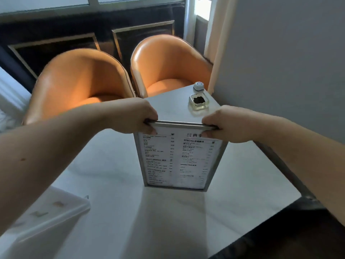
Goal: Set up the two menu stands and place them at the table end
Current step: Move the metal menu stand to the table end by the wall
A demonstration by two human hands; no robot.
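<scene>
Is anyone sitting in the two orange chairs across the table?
No, both orange chairs are unoccupied, their seats bare behind the table.

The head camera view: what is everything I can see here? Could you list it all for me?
Menu stand: one, metal frame with white printed page, upright on the table, mid-frame.
Clear stand: one, transparent, lying flat at the table's near left.
Table: one, pale grey.
Ashtray: one, clear glass with dark contents, at the table's far end.
Call button: one, white, just beyond the ashtray.
Chairs: two, orange, side by side past the table.
Wall: grey, on the right.
Left hand: gripping the menu stand's top left corner.
Right hand: gripping its top right corner.
</scene>
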